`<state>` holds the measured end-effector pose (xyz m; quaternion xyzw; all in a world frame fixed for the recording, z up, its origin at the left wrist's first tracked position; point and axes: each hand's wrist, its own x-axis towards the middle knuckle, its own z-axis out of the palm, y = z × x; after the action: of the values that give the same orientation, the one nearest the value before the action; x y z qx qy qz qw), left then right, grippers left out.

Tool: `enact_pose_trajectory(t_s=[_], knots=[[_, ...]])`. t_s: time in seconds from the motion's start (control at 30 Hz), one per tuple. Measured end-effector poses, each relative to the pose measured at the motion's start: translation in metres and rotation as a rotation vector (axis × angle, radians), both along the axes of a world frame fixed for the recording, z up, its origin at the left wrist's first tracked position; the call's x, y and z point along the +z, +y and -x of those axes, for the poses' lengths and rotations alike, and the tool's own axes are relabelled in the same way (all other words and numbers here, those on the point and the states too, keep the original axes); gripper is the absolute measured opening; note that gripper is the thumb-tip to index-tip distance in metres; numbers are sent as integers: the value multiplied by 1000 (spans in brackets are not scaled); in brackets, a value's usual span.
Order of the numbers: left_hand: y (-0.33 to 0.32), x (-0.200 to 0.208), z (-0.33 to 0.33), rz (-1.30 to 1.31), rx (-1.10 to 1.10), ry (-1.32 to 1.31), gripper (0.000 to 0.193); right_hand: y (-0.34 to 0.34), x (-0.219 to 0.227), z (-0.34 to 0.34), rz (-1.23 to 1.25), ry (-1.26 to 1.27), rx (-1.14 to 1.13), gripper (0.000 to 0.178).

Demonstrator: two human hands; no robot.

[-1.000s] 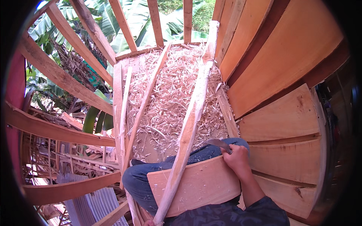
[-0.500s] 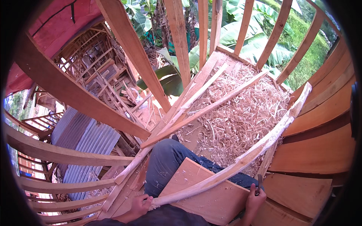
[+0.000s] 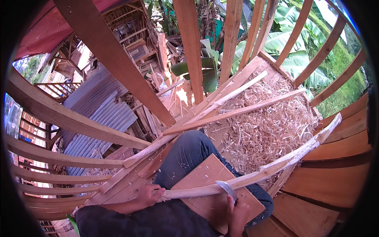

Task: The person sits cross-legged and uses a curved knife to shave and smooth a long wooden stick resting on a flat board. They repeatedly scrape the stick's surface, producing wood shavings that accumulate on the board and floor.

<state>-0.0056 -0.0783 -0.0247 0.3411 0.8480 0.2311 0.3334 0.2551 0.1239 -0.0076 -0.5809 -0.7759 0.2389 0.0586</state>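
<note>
A long, curved wooden pole (image 3: 252, 178) lies across my lap, its bark-stripped far end rising to the right. My left hand (image 3: 149, 195) is closed at the pole's near end, fingers against the wood. In my right hand (image 3: 239, 212) is a knife (image 3: 227, 189) with a curved metal blade; the handle is mostly hidden by the fingers. The blade overlaps the pole's middle, but whether it touches the wood I cannot tell. Under the pole, a flat wooden board (image 3: 209, 173) rests on my legs, dotted with small chips.
Wood shavings (image 3: 268, 122) cover the floor ahead. Two long sticks, one a squared strip (image 3: 233, 112), lie across it. Upright slats (image 3: 189, 51) curve around the left and front; overlapping planks (image 3: 335, 179) form the right side. Corrugated sheets (image 3: 94, 114) and banana leaves (image 3: 292, 51) are outside.
My right hand has brought the knife leftward from beside the board's right edge to the pole. The view has shifted, so the surroundings sit differently in the picture. My left hand stays at the pole's end.
</note>
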Motion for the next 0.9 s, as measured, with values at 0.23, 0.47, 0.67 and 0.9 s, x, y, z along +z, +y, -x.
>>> enact_pose_trajectory(t_s=[0.23,0.47,0.67,0.9], knots=[[-7,-24,-4,-133,4,-15,36,65,-1,-34,-144,-23,-302,59],[4,-16,-5,-100,-18,6,39,93,-11,-68,-74,63,-437,62],[-2,-20,-2,-98,-15,27,41,75,-3,-34,38,89,-252,58],[5,-11,-7,-79,-11,36,39,72,-5,-31,87,92,-185,59]])
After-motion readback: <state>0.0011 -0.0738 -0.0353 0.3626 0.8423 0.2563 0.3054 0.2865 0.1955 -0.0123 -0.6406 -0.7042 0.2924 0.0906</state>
